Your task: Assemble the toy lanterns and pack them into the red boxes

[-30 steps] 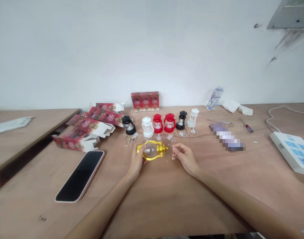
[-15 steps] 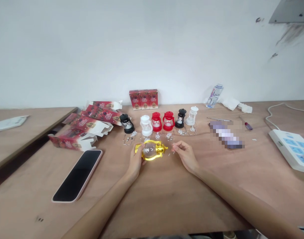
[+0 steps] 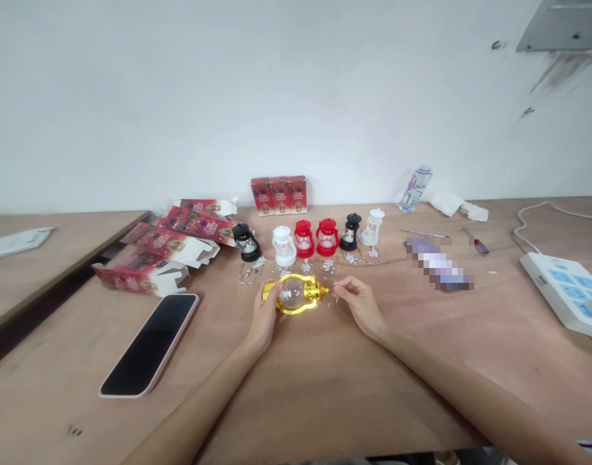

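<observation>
The left hand [image 3: 265, 315] curls around the base end of a small gold lantern [image 3: 296, 294], which lies on its side on the wooden table [image 3: 325, 374], its clear globe facing up and its cap pointing toward the right hand [image 3: 361, 307]. That hand's thumb and forefinger are pressed together on a thin wire piece [image 3: 335, 297], held just beside the lantern's cap. Just behind the hands stands a row of upright little lanterns: a black one [image 3: 247, 243], a white one [image 3: 284, 246], two red lanterns [image 3: 316, 238], another black lantern [image 3: 350, 232] and a clear white lantern [image 3: 372, 227], with small loose metal parts [image 3: 257, 266] on the table in front of them. To the left lie opened red cartons [image 3: 164, 255] and a phone [image 3: 150, 342], screen up. Three sealed red boxes [image 3: 279, 195] stand against the wall, and a power strip [image 3: 561, 290] sits far right.
</observation>
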The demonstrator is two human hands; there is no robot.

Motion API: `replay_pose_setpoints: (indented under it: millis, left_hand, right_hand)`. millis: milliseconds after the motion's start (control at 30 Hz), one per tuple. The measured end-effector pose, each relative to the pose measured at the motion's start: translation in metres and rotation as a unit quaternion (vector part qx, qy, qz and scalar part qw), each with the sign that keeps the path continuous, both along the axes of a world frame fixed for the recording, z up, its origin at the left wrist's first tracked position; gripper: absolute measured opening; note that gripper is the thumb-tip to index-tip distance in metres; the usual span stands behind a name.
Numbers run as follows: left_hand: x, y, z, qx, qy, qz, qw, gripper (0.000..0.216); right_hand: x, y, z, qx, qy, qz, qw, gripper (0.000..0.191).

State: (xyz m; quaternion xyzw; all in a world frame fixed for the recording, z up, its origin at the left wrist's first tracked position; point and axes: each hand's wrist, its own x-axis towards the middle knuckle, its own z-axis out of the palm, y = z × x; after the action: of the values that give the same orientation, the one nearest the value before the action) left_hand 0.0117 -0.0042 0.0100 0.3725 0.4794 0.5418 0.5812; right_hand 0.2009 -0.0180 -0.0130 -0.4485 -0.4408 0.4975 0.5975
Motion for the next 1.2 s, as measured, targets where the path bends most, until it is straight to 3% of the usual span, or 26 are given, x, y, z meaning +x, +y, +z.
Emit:
replay_pose_setpoints:
  millis: [200,467,800,1200]
  left_hand:
    - [0.0008,-0.0012,-0.0003,-0.026,-0.023,-0.051,0.998,0.039]
    - [-0.0038,-0.0028,-0.0007,0.025,0.078,-0.024,0.996,0.037]
    - [-0.0029,-0.0039,0.0012,0.022,0.109,-0.028,0.993,0.035]
    - [-0.0008,-0.0046,0.0002,0.009,0.05,-0.038,0.998,0.035]
  right_hand:
    - [-0.0016,-0.0019,-0.0002,0.011,-0.051,-0.011,0.999,0.019]
    - [-0.0004,-0.0016,-0.0027,0.027,-0.085,-0.022,0.996,0.016]
    - [-0.0004,-0.004,0.0006,0.032,-0.114,-0.024,0.993,0.013]
    - [-0.0016,-0.0043,0.0039,0.02,-0.116,-0.031,0.993,0.016]
